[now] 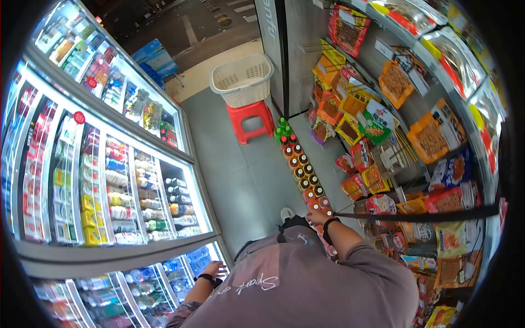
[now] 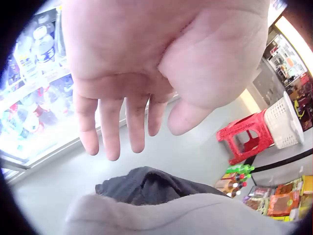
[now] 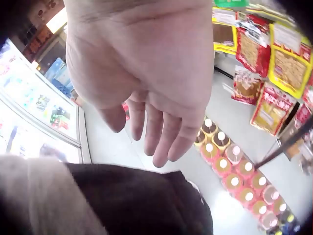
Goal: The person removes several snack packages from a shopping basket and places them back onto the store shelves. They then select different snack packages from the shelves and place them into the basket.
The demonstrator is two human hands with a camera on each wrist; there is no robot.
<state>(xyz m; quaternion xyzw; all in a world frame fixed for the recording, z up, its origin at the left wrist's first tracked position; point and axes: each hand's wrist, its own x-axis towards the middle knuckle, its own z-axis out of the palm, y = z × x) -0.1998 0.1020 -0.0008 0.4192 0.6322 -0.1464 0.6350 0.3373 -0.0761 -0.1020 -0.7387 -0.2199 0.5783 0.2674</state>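
Note:
My left hand (image 1: pixel 216 269) is held out beside the lower glass-fronted drinks fridge (image 1: pixel 203 241), with nothing in its grasp. In the left wrist view, the fingers of that hand (image 2: pixel 132 117) hang loosely spread and the palm is bare. My right hand (image 1: pixel 315 217) hangs low near a long double row of capped bottles (image 1: pixel 299 170) on the floor, overlapping the row in the head view. Seen from the right wrist, the right hand's fingers (image 3: pixel 164 132) are relaxed and hold nothing, with red-labelled bottles (image 3: pixel 244 182) beyond them.
Ahead, a white laundry-style basket (image 1: pixel 240 82) sits on a red plastic stool (image 1: pixel 251 121). Bagged snacks (image 1: pixel 395 79) hang along the right-hand racks. Grey floor (image 1: pixel 232 183) runs between fridges and bottles, and a dark glass door edge (image 1: pixel 280 60) stands beyond the basket.

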